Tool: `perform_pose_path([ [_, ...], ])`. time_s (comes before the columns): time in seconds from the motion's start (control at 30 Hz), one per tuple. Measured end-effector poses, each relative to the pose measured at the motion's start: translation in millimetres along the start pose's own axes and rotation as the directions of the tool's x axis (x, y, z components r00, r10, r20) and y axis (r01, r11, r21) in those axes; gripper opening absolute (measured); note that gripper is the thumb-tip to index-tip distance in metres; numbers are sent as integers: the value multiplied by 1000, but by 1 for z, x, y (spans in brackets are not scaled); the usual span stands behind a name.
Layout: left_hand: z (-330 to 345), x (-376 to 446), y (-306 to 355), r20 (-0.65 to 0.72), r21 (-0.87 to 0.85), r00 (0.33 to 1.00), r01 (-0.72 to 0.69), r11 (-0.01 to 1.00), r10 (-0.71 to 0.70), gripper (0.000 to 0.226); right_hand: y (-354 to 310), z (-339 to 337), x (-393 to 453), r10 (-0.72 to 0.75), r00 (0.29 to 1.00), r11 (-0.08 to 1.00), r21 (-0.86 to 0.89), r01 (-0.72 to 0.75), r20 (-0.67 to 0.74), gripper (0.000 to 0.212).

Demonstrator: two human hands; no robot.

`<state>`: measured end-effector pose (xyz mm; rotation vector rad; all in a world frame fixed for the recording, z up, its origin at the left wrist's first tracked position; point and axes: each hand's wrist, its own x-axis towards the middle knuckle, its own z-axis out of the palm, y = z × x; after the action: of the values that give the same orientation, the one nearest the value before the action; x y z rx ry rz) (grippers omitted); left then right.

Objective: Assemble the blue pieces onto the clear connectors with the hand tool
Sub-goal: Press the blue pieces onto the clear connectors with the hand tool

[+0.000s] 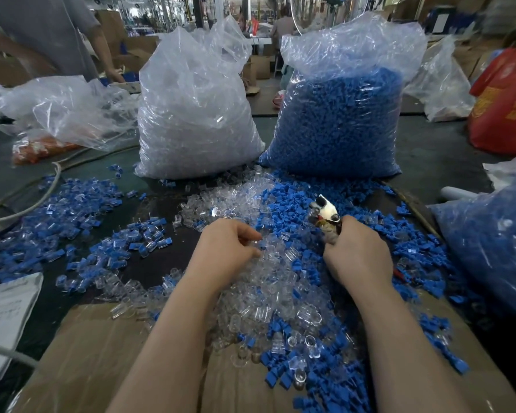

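While both forearms reached forward over the cardboard sheet [96, 362], the left hand [225, 248] sat at the near edge of the heap of clear connectors [280, 293], and its grip was curled, fingertips drawn together at the heap's surface; it appeared to pinch a clear connector with a speck of blue at the fingertips, though the transparent plastic made it impossible to say which piece was held. The right hand [358, 251] lay just to the right, knuckles up, its grip wrapped tight round the handles of the hand tool [325, 214], whose pale head projected up and away from the wrist, pointing forward and slightly left. Whether the tool's nose was parted or closed could not be told. Judged relation for the coming move: the piece at the left fingertips lay left of and nearer than the tool head, so the left hand was the nearer one to feed it, moving rightward and forward. Loose blue pieces [283, 198] lay scattered directly between and beyond the two hands, touching the clear heap. Further left on the surface [161, 272] lay a spread of what looked like joined blue-and-clear units [72, 210]. Behind stood the bag of clear connectors [191, 114] and the bag of blue pieces [340, 120], side by side, upright.
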<state>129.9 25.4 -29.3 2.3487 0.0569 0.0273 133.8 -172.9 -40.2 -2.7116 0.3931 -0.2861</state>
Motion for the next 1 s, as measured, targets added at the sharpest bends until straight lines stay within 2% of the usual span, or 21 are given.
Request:
perform_pose_path([
  [0.13, -1, -3, 3, -116, -164, 993, -21, 986, 2, 14, -2, 2, 0, -110, 991, 972, 199, 123, -72, 14],
  [0.2, -1, -4, 7, -149, -303, 989, -47, 952, 1, 12, -3, 2, 0, -161, 983, 944, 277, 179, -88, 10],
  [0.27, -2, -7, 11, -108, -493, 994, -50, 869, -4, 13, -3, 2, -1, -208, 971, 911, 338, 237, -119, 7],
  [0.37, -3, -10, 18, -10, -744, 1000, -13, 669, 8, 19, -7, -1, -6, -244, 955, 853, 431, 295, -170, 12],
  [0.43, -3, -10, 21, 37, -822, 999, 32, 568, -3, 22, -9, -1, -9, -247, 952, 813, 495, 306, -182, 11],
  [0.53, -1, -9, 23, 69, -876, 998, 67, 478, -13, 27, -11, -1, -9, -247, 953, 763, 570, 304, -176, 12],
  [0.63, 2, -8, 24, 55, -887, 998, 58, 459, -19, 39, -13, -2, -10, -260, 953, 715, 633, 297, -154, 23],
  [0.8, 4, -9, 25, 11, -853, 1000, 0, 522, 17, 26, -17, -2, -12, -279, 952, 639, 717, 279, -122, 5],
  [0.93, 3, -10, 25, -4, -808, 999, -29, 589, 43, 24, -19, -2, -13, -299, 939, 591, 739, 322, -170, 7],
  [1.0, 4, -10, 26, 3, -807, 998, -34, 590, 61, 23, -19, -2, -14, -304, 934, 553, 764, 331, -185, 12],
])
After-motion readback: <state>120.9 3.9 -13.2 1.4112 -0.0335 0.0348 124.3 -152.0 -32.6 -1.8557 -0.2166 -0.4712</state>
